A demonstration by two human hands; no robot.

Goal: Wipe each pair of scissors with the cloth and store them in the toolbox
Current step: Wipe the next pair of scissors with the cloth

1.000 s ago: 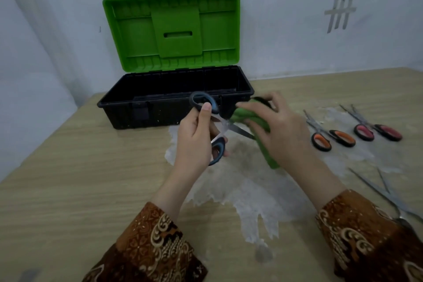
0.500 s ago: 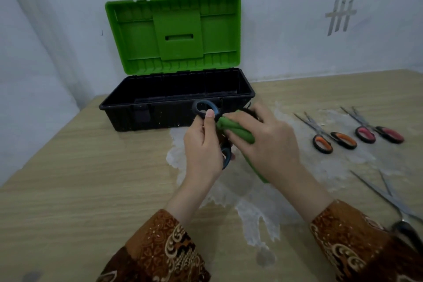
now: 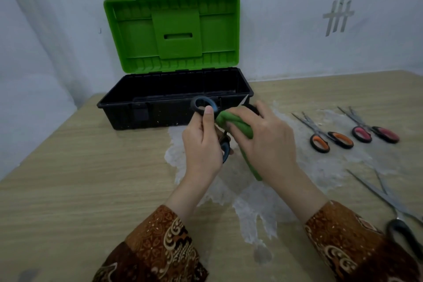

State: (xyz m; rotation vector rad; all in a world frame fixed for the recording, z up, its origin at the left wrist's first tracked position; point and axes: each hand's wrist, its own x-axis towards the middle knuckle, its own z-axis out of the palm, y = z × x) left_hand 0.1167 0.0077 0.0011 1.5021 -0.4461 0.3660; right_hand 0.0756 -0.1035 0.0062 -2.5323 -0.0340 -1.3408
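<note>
My left hand [image 3: 202, 144] grips the blue-handled scissors [image 3: 202, 104] by their handles, just in front of the toolbox. My right hand [image 3: 266, 142] holds the green cloth [image 3: 235, 122] wrapped round the blades, so most of the blades are hidden. The black toolbox [image 3: 160, 111] stands at the back with its green lid [image 3: 174, 30] upright. On the table to the right lie orange-handled scissors [image 3: 330, 138], pink-handled scissors [image 3: 375, 133] and large black-handled scissors [image 3: 393, 208].
A pale, torn-looking patch [image 3: 256, 201] covers the wooden table [image 3: 80, 178] under my hands and the right-hand scissors. A grey wall rises just behind the toolbox. The table's left edge runs diagonally at the far left.
My right hand with the cloth slid along the blades toward the handles and closed up against my left hand. The blades, bare a second ago, are now covered.
</note>
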